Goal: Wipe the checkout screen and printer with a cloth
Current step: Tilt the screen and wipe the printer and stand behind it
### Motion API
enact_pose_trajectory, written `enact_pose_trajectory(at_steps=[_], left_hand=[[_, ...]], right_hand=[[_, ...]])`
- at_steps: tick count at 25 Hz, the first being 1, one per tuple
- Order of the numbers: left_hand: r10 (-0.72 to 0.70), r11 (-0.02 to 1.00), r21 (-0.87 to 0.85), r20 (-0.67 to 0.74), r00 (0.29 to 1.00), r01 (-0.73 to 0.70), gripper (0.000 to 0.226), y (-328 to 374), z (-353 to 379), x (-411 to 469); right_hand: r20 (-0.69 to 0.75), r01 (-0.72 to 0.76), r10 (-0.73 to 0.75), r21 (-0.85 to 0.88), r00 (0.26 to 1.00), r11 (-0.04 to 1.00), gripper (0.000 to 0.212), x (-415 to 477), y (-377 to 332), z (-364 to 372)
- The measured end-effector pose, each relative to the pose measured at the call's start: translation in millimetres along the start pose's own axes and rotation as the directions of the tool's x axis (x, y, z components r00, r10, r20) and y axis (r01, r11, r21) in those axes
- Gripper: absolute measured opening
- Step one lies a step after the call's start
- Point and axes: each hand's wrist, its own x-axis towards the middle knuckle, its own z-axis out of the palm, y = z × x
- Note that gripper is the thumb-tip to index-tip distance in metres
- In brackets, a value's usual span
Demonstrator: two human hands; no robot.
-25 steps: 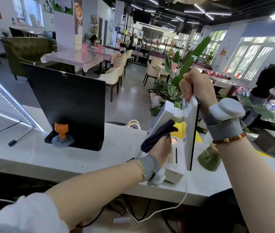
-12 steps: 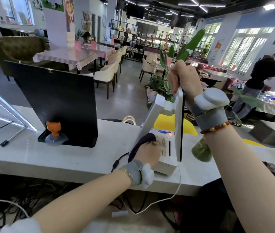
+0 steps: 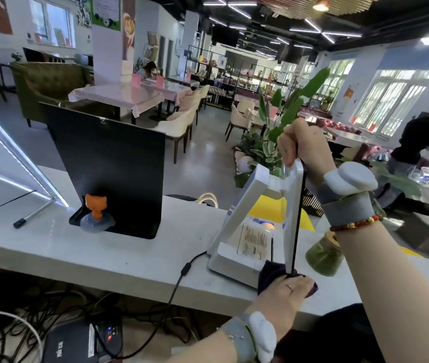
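Observation:
The white checkout terminal (image 3: 237, 205) stands on the white counter (image 3: 129, 255), its screen (image 3: 293, 218) seen edge-on and nearly upright. The printer base (image 3: 234, 260) with a label on top lies below the screen. My right hand (image 3: 302, 146) grips the screen's top edge. My left hand (image 3: 285, 292) presses a dark purple cloth (image 3: 271, 271) against the printer's front corner, at the screen's bottom edge. The screen's face is hidden from me.
A black display panel (image 3: 108, 169) with an orange cat figure (image 3: 95, 205) stands to the left. A green glass jar (image 3: 324, 258) sits right of the terminal. A black cable (image 3: 182, 273) runs off the counter's front edge. A person stands far right.
My left hand has slid the cloth down from the terminal's slanted stand, over the printer top, to its front corner. My right hand has stayed on the screen's top edge.

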Motion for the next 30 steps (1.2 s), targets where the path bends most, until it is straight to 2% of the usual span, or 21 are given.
enact_pose_trajectory(at_steps=[1, 2, 3, 4, 5, 6, 10, 15, 17, 21, 24, 26, 30], left_hand=[[-0.182, 0.953, -0.250, -0.018, 0.983, 0.172, 0.049, 3, -7, -4], [-0.388, 0.820, -0.495, -0.108, 0.915, 0.289, 0.045, 2, -18, -6], [-0.575, 0.616, -0.730, -0.162, 0.802, 0.294, 0.044, 2, -33, -8], [-0.711, 0.467, -0.852, -0.204, 0.673, 0.236, 0.045, 4, -50, -7], [-0.785, 0.388, -0.905, -0.227, 0.577, 0.173, 0.045, 7, -73, -3], [-0.806, 0.366, -0.922, -0.248, 0.537, 0.124, 0.044, 10, -94, 0], [-0.748, 0.362, -0.928, -0.232, 0.622, 0.090, 0.036, 53, -135, 23], [-0.682, 0.390, -0.917, -0.344, 0.645, -0.076, 0.036, 83, -138, 7], [-0.629, 0.449, -0.883, -0.419, 0.655, -0.135, 0.037, 83, -149, 12], [-0.520, 0.500, -0.826, -0.526, 0.674, -0.259, 0.035, 70, -176, 47], [-0.499, 0.543, -0.813, -0.512, 0.699, -0.208, 0.035, 50, -194, 78], [-0.521, 0.548, -0.822, -0.479, 0.706, -0.153, 0.035, 37, -199, 96], [-0.606, 0.393, -0.916, -0.326, 0.726, -0.083, 0.036, 15, -192, 119]], right_hand=[[0.002, 0.005, -0.005, -0.008, 1.000, 1.000, 0.066, -1, 0, 0], [0.001, 0.005, -0.005, -0.005, 1.000, 1.000, 0.065, -1, 1, 2], [-0.002, 0.003, -0.003, 0.002, 1.000, 1.000, 0.064, 0, 1, 3], [-0.009, 0.003, -0.003, 0.005, 1.000, 1.000, 0.064, 0, 1, 2], [-0.015, 0.009, -0.009, -0.002, 1.000, 1.000, 0.064, 0, 2, 2], [-0.018, 0.009, -0.010, -0.013, 1.000, 1.000, 0.064, 2, 2, 5], [-0.020, -0.032, 0.032, -0.027, 0.999, 0.999, 0.062, 6, -1, 1], [0.035, -0.057, 0.059, -0.053, 0.998, 0.997, 0.069, 2, -5, 2], [0.042, -0.032, 0.033, -0.011, 0.999, 0.999, 0.063, 3, -5, 3], [-0.033, -0.051, 0.048, -0.075, 0.998, 0.996, 0.039, 3, -4, 0], [-0.041, -0.065, 0.063, -0.056, 0.997, 0.996, 0.035, 1, -8, 2], [-0.032, -0.048, 0.044, -0.159, 0.999, 0.986, 0.032, 2, -13, 4], [-0.011, -0.134, 0.135, -0.230, 0.991, 0.964, 0.027, -2, -18, 5]])
